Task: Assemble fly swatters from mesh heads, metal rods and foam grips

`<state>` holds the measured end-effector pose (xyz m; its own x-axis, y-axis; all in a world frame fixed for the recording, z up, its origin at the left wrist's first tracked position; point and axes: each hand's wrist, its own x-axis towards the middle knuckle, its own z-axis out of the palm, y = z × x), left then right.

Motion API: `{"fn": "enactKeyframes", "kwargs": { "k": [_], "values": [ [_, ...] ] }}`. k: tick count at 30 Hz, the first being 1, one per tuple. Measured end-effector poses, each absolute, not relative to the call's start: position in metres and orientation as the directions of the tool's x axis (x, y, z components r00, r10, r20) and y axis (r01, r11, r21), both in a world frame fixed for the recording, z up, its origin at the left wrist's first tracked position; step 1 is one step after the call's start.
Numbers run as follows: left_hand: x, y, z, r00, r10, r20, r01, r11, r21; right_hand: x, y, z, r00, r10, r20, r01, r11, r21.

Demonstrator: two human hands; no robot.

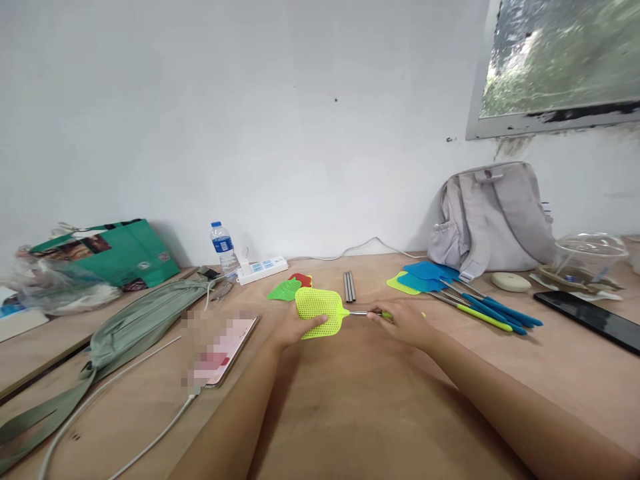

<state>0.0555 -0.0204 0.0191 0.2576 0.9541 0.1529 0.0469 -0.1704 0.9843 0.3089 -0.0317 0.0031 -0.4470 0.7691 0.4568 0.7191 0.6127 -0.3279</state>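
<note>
The swatter is plastic, its rod glossy metal (the tabletop, matt wood).

What looks like a simple workshop in a plain room: a broad, light-brown wooden worktop stands against a white painted wall, stained beneath a pale-framed glass window. Slim grey metal tubes and long-handled blue plastic swatters lie on it, alongside a white plastic power strip and a light-grey fabric backpack.
</note>
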Motion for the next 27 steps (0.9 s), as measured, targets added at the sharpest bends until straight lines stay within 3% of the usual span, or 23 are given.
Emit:
{"fn": "enactKeyframes", "kwargs": {
  "k": [5, 8, 11, 12, 14, 17, 19, 22, 27],
  "values": [
    [0.053, -0.018, 0.02, 0.278, 0.949, 0.147, 0.136, -0.19, 0.972, 0.305, -0.033, 0.003, -0.435, 0.783, 0.445, 0.731, 0.596, -0.334],
    [0.054, -0.016, 0.021, 0.134, 0.938, 0.319, 0.27, -0.345, 0.899, 0.304, -0.034, 0.006, -0.4, 0.792, 0.462, 0.745, 0.574, -0.339],
    [0.061, -0.013, 0.017, -0.061, 0.759, 0.648, 0.482, -0.546, 0.685, 0.303, -0.033, 0.006, -0.359, 0.807, 0.469, 0.761, 0.544, -0.353],
    [0.066, -0.013, 0.015, -0.052, 0.684, 0.728, 0.554, -0.587, 0.591, 0.302, -0.032, 0.005, -0.349, 0.81, 0.471, 0.765, 0.536, -0.356],
    [0.078, -0.016, 0.01, 0.125, 0.588, 0.799, 0.636, -0.666, 0.39, 0.297, -0.032, 0.002, -0.325, 0.815, 0.479, 0.77, 0.523, -0.367],
    [0.101, -0.025, 0.003, 0.536, 0.503, 0.678, 0.58, -0.803, 0.137, 0.287, -0.036, -0.002, -0.275, 0.829, 0.487, 0.781, 0.488, -0.389],
    [0.114, -0.032, 0.0, 0.664, 0.48, 0.573, 0.56, -0.827, 0.043, 0.28, -0.04, -0.003, -0.209, 0.856, 0.473, 0.809, 0.423, -0.408],
    [0.124, -0.038, -0.001, 0.676, 0.502, 0.54, 0.62, -0.783, -0.047, 0.273, -0.046, -0.002, -0.158, 0.88, 0.449, 0.852, 0.351, -0.389],
    [0.118, -0.035, 0.002, 0.64, 0.518, 0.568, 0.668, -0.74, -0.078, 0.27, -0.05, 0.009, -0.275, 0.859, 0.431, 0.905, 0.383, -0.186]
  ]
}}
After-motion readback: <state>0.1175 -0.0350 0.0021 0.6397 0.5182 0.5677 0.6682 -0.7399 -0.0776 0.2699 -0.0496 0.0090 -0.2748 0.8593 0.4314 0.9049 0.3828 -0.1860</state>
